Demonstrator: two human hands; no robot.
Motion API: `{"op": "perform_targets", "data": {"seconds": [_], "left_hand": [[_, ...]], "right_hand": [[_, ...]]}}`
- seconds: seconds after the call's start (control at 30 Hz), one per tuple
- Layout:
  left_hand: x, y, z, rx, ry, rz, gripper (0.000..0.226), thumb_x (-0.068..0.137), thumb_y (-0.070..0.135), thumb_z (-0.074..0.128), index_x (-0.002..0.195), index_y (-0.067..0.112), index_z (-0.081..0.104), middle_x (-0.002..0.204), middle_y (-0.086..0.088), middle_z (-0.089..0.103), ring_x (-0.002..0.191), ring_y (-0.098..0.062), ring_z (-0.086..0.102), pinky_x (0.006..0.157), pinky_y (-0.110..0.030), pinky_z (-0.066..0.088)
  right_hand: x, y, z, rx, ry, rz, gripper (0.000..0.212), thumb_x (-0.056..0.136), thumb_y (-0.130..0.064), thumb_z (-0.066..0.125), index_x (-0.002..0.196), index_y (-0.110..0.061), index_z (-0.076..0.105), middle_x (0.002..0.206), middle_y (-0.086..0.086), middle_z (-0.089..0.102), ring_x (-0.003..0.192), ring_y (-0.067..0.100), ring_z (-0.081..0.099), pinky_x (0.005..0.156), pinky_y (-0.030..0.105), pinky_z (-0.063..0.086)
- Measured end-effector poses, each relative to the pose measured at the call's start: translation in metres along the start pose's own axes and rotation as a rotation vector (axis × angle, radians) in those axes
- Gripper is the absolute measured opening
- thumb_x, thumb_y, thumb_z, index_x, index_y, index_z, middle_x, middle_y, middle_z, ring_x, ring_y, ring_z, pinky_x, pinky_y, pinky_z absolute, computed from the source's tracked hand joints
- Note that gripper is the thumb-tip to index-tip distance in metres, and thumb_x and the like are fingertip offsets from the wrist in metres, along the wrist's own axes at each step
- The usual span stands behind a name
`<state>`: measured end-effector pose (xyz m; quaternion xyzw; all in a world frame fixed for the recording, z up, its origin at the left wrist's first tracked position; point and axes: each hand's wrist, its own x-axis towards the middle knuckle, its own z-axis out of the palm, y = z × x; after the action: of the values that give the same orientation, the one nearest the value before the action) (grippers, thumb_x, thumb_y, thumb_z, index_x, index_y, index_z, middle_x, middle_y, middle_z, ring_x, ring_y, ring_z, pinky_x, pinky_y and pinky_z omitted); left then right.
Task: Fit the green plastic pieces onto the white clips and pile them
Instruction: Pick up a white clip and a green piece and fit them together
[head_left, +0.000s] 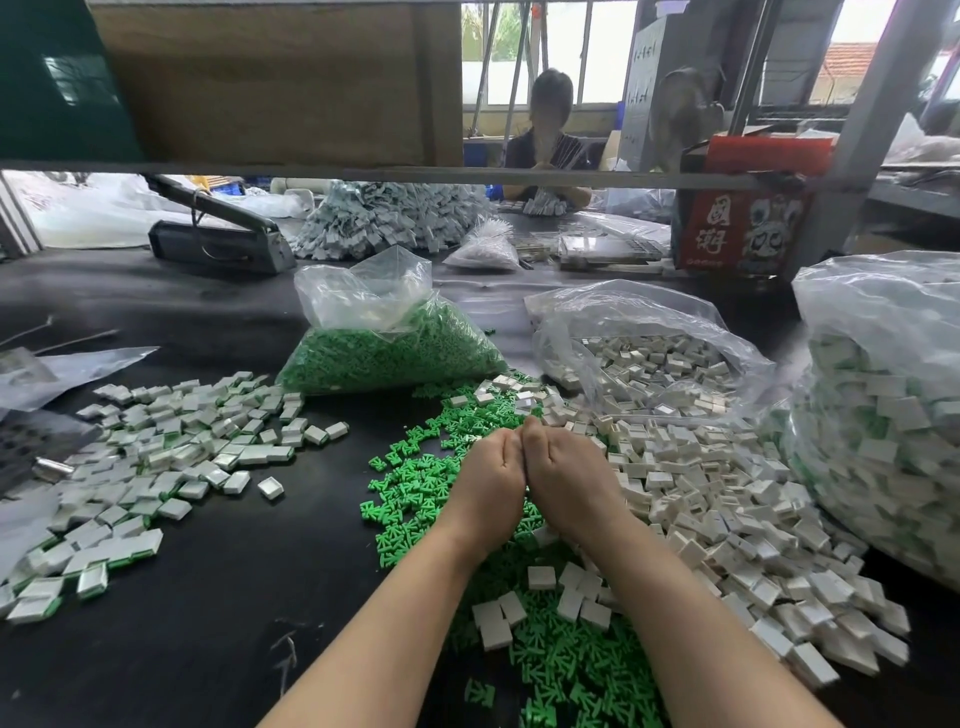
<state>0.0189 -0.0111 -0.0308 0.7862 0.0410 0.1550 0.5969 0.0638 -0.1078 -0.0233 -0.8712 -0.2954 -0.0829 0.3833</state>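
Hands, left hand (485, 480) and right hand (563, 480), are curling knuckle to knuckle over the green pieces (410, 480), contents hidden, likely needing square pressure before joining the finished pile (171, 457).

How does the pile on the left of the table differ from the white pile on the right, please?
The left pile holds white clips with green showing at their edges, so they look fitted; the right pile is plain white clips. The left pile lies spread thin and apart from the loose green pieces; the right pile is heaped thicker and runs into them. Both lie on the black table.
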Motion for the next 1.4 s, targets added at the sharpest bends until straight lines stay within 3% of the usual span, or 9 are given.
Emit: {"op": "perform_targets", "data": {"seconds": [0.17,0.3,0.47,0.57,0.67,0.77,0.97,1.23,1.4], "left_hand": [[0.000,0.000,-0.002,-0.026,-0.027,0.008,0.034,0.107,0.020,0.034,0.086,0.015,0.060,0.079,0.001,0.063,0.063,0.005,0.058,0.061,-0.011,0.043],[-0.002,0.002,-0.010,-0.242,-0.112,-0.026,0.029,0.107,0.021,0.036,0.098,0.009,0.061,0.086,0.001,0.071,0.086,-0.009,0.068,0.074,-0.017,0.051],[-0.005,0.012,-0.020,-0.297,-0.049,0.035,0.026,0.103,0.031,0.044,0.095,0.026,0.067,0.068,0.020,0.060,0.058,0.005,0.053,0.052,-0.009,0.043],[-0.007,0.016,-0.021,-0.338,-0.074,0.015,0.022,0.095,0.043,0.047,0.096,0.041,0.069,0.077,0.023,0.068,0.065,0.011,0.060,0.053,-0.006,0.045],[-0.008,0.014,-0.020,-0.369,-0.124,-0.028,0.034,0.096,0.042,0.046,0.123,0.027,0.060,0.099,0.008,0.073,0.076,0.002,0.066,0.058,-0.010,0.047],[-0.007,0.011,-0.017,-0.357,-0.125,-0.012,0.036,0.103,0.030,0.043,0.133,0.012,0.053,0.078,0.003,0.067,0.059,-0.004,0.058,0.056,-0.016,0.046],[-0.005,0.018,-0.017,-0.294,0.075,0.107,0.017,0.099,0.020,0.057,0.113,0.018,0.067,0.086,-0.004,0.070,0.054,-0.007,0.060,0.051,-0.022,0.049],[-0.004,0.020,-0.015,-0.280,0.196,0.110,0.005,0.094,0.004,0.061,0.092,0.007,0.065,0.046,0.006,0.055,0.039,-0.008,0.047,0.042,-0.021,0.043],[-0.004,0.021,-0.014,-0.291,0.201,0.121,0.008,0.085,0.018,0.062,0.087,0.012,0.066,0.047,0.007,0.055,0.038,-0.008,0.047,0.042,-0.022,0.044]], "right_hand": [[0.000,0.000,-0.001,-0.040,0.016,-0.017,0.056,0.096,-0.047,0.012,0.067,-0.022,0.052,0.072,0.005,0.063,0.068,0.024,0.059,0.061,0.035,0.046],[0.001,-0.002,-0.006,-0.040,0.008,-0.027,0.054,0.105,-0.045,0.017,0.063,-0.025,0.046,0.063,-0.004,0.056,0.064,0.018,0.057,0.062,0.035,0.048],[0.005,-0.003,-0.004,0.378,0.009,0.160,0.071,0.100,-0.054,0.016,0.060,-0.009,0.052,0.053,0.000,0.048,0.049,0.018,0.043,0.058,0.034,0.034],[0.005,-0.007,-0.005,0.738,-0.095,0.247,0.072,0.102,-0.054,0.022,0.085,0.003,0.062,0.058,0.005,0.053,0.044,0.014,0.045,0.048,0.027,0.036],[0.003,-0.010,-0.007,0.863,-0.218,0.265,0.069,0.099,-0.061,0.021,0.080,-0.013,0.066,0.052,0.001,0.056,0.039,0.008,0.043,0.038,0.017,0.031],[0.003,-0.008,-0.004,0.881,-0.243,0.269,0.069,0.096,-0.066,0.026,0.075,-0.011,0.064,0.052,0.003,0.052,0.046,0.013,0.039,0.041,0.022,0.025],[0.006,-0.001,-0.006,1.069,-0.316,0.269,0.063,0.085,-0.070,0.043,0.092,-0.015,0.072,0.057,0.000,0.053,0.046,0.010,0.039,0.038,0.018,0.025],[0.005,-0.003,-0.008,1.149,-0.395,0.278,0.056,0.091,-0.058,0.046,0.114,-0.008,0.057,0.097,0.024,0.049,0.054,0.013,0.043,0.043,0.022,0.023],[0.004,-0.005,-0.010,1.144,-0.417,0.283,0.070,0.092,-0.055,0.045,0.122,0.009,0.052,0.087,0.021,0.050,0.059,0.016,0.040,0.050,0.027,0.024]]}}
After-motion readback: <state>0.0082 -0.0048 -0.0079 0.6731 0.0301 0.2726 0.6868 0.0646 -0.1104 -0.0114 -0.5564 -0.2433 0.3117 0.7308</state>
